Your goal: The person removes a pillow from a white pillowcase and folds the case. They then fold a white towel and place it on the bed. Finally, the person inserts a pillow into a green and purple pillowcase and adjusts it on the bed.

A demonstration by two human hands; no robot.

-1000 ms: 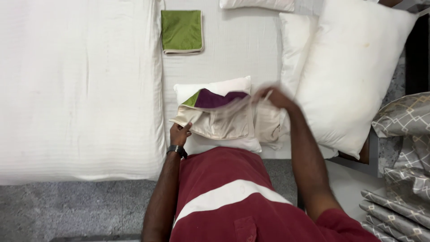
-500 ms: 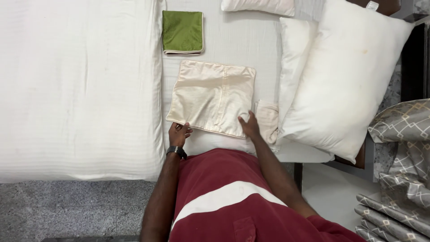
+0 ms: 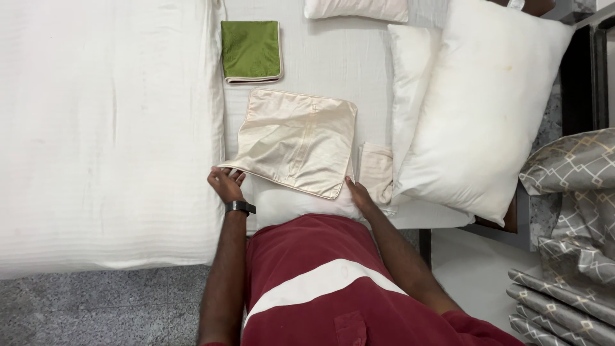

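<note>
A cream satin cushion cover [image 3: 296,141] lies flat over a small white pillow [image 3: 291,204] at the near edge of the bed. My left hand [image 3: 225,183] pinches the cover's near left corner; a dark watch sits on that wrist. My right hand [image 3: 360,192] rests at the cover's near right corner, fingers on the pillow edge. A second folded cream cloth [image 3: 377,172] lies just right of the cover.
A folded green cover [image 3: 252,51] lies further up the white sheet [image 3: 333,64]. A thick white duvet [image 3: 102,128] fills the left. Large white pillows [image 3: 480,109] lie to the right, another pillow [image 3: 356,9] at the top. Grey patterned bedding [image 3: 570,211] is stacked at the far right.
The cream cover, bunched up with purple and green fabric showing a second ago, now lies spread flat over the pillow. My right hand has come from its far right corner to its near right corner.
</note>
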